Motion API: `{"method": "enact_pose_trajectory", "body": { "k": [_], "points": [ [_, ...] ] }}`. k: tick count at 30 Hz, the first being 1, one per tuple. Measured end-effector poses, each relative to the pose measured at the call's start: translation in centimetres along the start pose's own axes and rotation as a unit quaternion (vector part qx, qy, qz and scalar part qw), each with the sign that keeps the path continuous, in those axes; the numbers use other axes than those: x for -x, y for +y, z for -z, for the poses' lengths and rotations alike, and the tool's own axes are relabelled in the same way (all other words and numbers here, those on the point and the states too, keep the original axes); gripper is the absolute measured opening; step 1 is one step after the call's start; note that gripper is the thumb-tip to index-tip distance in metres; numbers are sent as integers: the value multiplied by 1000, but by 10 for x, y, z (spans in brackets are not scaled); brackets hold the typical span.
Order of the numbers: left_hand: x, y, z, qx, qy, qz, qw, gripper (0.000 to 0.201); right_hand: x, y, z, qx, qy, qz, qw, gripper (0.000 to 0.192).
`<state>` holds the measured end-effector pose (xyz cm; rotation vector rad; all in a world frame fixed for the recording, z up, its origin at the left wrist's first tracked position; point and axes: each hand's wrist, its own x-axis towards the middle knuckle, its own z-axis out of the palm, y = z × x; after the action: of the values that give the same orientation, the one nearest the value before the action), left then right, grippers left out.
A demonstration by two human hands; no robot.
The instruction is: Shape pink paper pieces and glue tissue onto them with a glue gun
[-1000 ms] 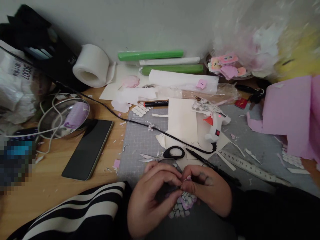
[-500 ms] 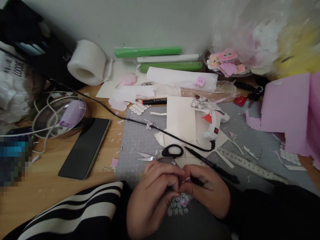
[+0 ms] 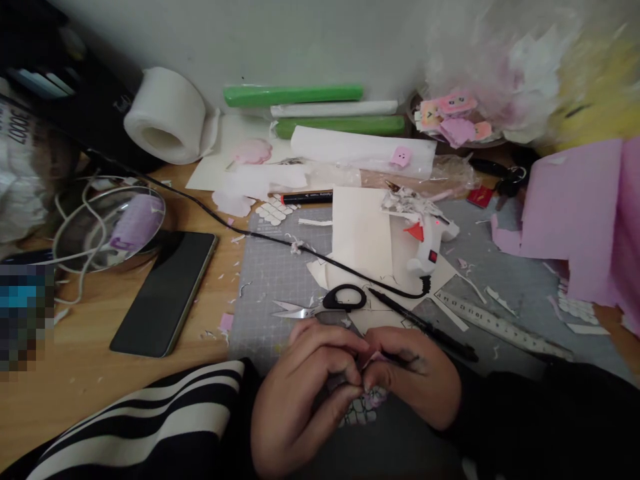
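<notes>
My left hand [image 3: 300, 393] and my right hand [image 3: 415, 380] meet at the near edge of the grey cutting mat [image 3: 280, 280], fingertips pinched together on a small pink paper piece [image 3: 373, 360]. Under them lies a pink and white scale-patterned paper piece [image 3: 363, 410], mostly hidden. Just beyond my fingers lie black-handled scissors [image 3: 325, 303] and a black pen [image 3: 425, 327]. A white glue gun [image 3: 425, 243] rests on cream paper [image 3: 360, 233], its black cord [image 3: 250, 230] running off to the left.
A dark phone [image 3: 165, 293] lies left on the wooden desk, next to a round mirror [image 3: 107, 227] and a white tape roll [image 3: 163, 117]. A metal ruler [image 3: 500, 327] and pink paper sheets [image 3: 575, 220] sit right. Green and white rolls [image 3: 300, 93] line the wall.
The view has drifted slightly, so the desk items sit a little higher and further left in frame. My hands stay pinched together on the small piece, fingers shifting slightly.
</notes>
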<state>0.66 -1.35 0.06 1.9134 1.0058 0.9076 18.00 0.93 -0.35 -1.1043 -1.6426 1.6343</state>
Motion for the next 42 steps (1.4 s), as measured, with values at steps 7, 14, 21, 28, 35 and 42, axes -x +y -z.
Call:
{"method": "enact_pose_trajectory", "body": {
  "k": [7,14,21,28,35,42],
  "points": [
    [-1,0,-1,24,0,-2,1000,8,0,-1,0,26,-5,2,1000,48],
    [0,1,1,34,-21,7,999,12,1,1,1,68,-9,4,998,48],
    [-3,3,0,26,-29,18,999,15,1,0,0,85,-3,10,996,49],
    [-5,4,0,7,-30,29,999,17,2,4,-1,107,10,24,994,50],
    [-5,3,1,-10,-26,64,998,20,0,1,-1,56,26,-14,998,43],
    [-6,5,-1,-124,-8,89,988,27,1,-2,-3,27,106,-93,990,15]
  ]
}}
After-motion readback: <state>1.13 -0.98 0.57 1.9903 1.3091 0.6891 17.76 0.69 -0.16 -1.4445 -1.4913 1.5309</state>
